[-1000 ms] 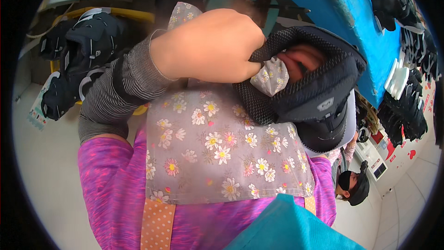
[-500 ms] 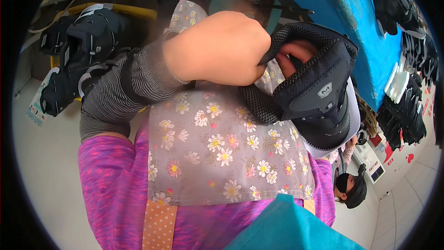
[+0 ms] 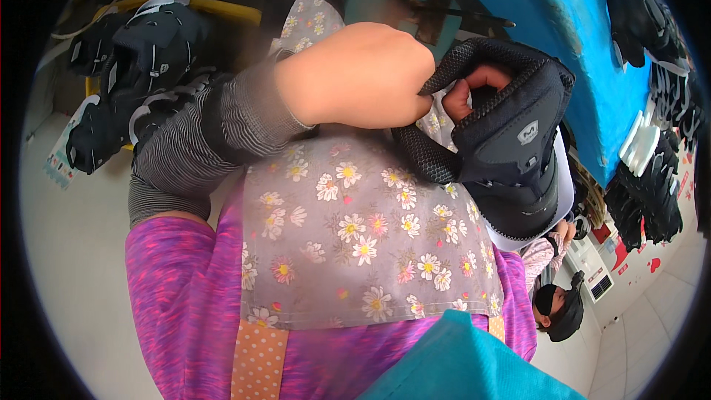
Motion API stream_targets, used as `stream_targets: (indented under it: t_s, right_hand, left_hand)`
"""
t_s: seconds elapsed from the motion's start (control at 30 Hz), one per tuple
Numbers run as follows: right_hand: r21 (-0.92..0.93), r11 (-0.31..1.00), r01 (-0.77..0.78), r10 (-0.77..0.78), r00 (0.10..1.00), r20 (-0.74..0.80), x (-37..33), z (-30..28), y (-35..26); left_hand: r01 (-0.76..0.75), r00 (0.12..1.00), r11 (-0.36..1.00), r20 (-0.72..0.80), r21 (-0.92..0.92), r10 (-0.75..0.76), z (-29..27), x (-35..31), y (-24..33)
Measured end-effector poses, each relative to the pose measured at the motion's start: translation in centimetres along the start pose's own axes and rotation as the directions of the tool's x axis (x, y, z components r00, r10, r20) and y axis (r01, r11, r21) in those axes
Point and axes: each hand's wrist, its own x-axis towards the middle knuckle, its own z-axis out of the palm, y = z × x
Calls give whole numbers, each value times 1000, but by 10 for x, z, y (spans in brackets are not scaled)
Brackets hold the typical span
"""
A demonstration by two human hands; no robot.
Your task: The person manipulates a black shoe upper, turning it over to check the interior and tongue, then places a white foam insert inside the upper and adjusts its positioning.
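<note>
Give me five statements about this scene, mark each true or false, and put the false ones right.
1. The left hand grips the edge of a black shoe. True.
2. The right hand lies flat on the apron. False: its fingers show in the shoe's opening.
3. More dark shoes are on the person's left, beside a yellow rim. True.
4. The apron is plain, with no pattern. False: it is grey with a flower print.
5. The table on the person's right is red. False: it is blue.
</note>
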Motion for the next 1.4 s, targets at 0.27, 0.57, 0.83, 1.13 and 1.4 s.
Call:
stream_targets:
  t_s: [0.27, 0.57, 0.83, 1.13, 1.4]
  right_hand:
    - [132, 990, -55, 30, 982, 186, -9, -4, 36]
    - [897, 356, -263, 340, 930, 138, 12, -13, 100]
    - [976, -212, 47, -448, 883, -140, 31, 64, 107]
    - [910, 413, -27, 13, 1000, 24, 20, 32, 65]
    - [958, 287, 26, -50, 999, -12, 18, 40, 93]
  left_hand:
    - [42, 999, 980, -11, -196, -45, 16, -5, -13]
    - [17, 971, 938, -218, -346, -98, 8, 16, 20]
    - [-467, 840, 883, -331, -40, 429, 13, 30, 28]
    - [-265, 941, 953, -257, -148, 221, 5, 22, 12]
    - [-366, 915, 920, -128, 137, 383, 8, 27, 11]
